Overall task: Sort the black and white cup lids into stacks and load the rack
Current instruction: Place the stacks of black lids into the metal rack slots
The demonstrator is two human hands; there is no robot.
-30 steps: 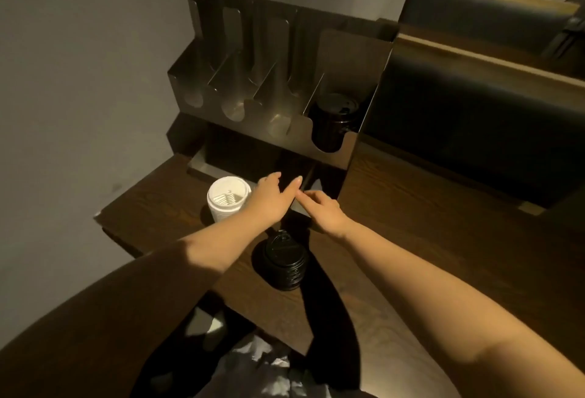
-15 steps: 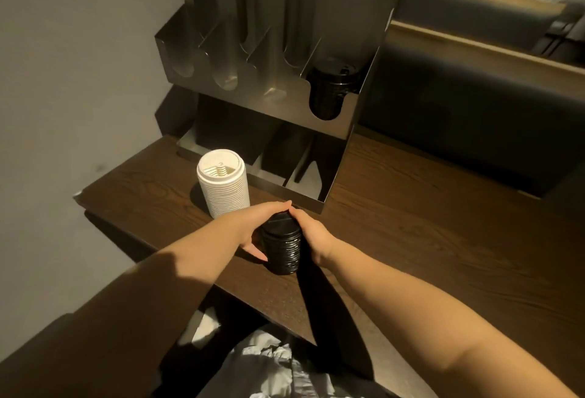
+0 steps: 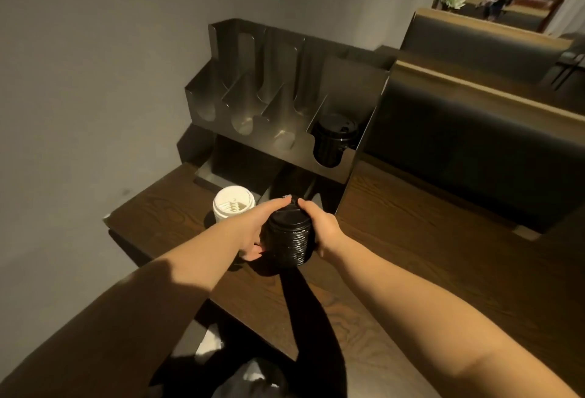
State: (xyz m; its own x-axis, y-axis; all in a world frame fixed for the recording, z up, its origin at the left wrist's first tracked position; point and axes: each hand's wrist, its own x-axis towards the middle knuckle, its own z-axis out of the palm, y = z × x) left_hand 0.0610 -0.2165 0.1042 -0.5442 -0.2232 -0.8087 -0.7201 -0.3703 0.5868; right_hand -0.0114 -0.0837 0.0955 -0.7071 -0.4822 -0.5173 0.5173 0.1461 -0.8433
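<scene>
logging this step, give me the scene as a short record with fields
left hand: grips black lid stack, left side
right hand: grips same stack, right side
black lid stack: upright, between both hands
white lid stack: on wooden table, untouched
metal rack: rightmost upper slot holds black lids; other three empty
</scene>
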